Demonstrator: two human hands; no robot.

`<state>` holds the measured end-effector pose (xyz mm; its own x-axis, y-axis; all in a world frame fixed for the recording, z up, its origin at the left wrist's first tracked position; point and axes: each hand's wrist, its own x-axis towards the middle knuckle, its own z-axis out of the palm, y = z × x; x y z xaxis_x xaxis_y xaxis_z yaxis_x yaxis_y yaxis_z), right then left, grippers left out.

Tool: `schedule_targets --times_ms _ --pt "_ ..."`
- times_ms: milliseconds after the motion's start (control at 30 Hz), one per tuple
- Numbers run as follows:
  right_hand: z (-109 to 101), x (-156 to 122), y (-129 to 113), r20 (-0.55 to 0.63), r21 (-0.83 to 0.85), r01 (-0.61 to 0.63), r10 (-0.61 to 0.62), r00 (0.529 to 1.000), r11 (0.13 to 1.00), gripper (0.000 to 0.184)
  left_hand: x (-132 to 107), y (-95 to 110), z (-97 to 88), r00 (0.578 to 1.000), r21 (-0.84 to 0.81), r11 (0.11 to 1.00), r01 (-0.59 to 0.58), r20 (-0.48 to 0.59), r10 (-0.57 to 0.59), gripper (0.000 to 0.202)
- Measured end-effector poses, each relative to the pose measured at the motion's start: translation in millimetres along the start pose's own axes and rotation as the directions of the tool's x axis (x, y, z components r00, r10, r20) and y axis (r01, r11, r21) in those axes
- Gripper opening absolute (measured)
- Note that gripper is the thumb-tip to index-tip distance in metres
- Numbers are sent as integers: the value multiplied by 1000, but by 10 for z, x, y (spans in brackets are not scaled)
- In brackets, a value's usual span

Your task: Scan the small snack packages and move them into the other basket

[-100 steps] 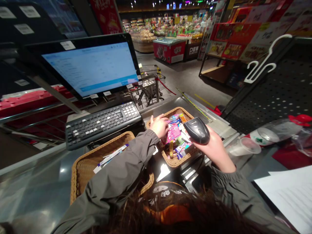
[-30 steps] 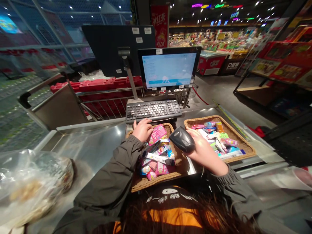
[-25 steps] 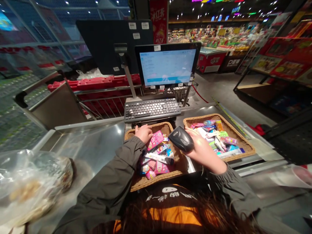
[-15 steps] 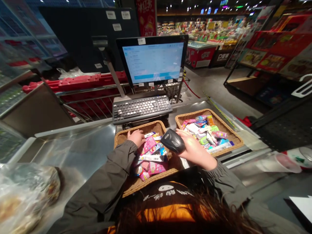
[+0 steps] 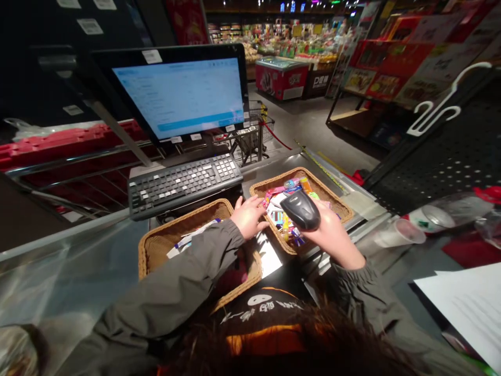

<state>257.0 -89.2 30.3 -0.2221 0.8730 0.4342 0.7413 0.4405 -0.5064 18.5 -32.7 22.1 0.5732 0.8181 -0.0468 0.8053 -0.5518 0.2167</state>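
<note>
The left arm (image 5: 168,282), covered by a dark grey sleeve, is stretched forward, and the left hand (image 5: 248,216) is held palm down with its fingers spread. The right forearm (image 5: 348,256) is raised, and the right hand (image 5: 331,230) is closed around a handheld barcode scanner (image 5: 300,210).

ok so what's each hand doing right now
left hand: open, fingers spread, beside the wicker basket
right hand: closed, holding a black handheld barcode scanner

Apparently a supermarket checkout: barcode scanner (image 5: 300,210), till screen (image 5: 178,91), stocked shelves (image 5: 277,36) beyond.
</note>
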Motion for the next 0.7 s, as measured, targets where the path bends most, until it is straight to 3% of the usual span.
schedule_targets --times_ms 133,333,500,700 --pt "-247 -88 319 -146 -58 -112 102 984 992 56 543 301 310 997 52 997 -59 50 56 39" --pt "-435 -185 608 -201 -105 -166 143 969 980 54 1215 628 888 985 108 992 58 156 -75 42" --pt "-469 -182 782 -201 -94 -190 168 965 977 56 1468 804 1183 972 134 987 91 202 -117 45" --pt "-470 -104 914 -173 -75 -205 190 966 976 54 1581 858 1358 977 149 986 70 190 -98 31"
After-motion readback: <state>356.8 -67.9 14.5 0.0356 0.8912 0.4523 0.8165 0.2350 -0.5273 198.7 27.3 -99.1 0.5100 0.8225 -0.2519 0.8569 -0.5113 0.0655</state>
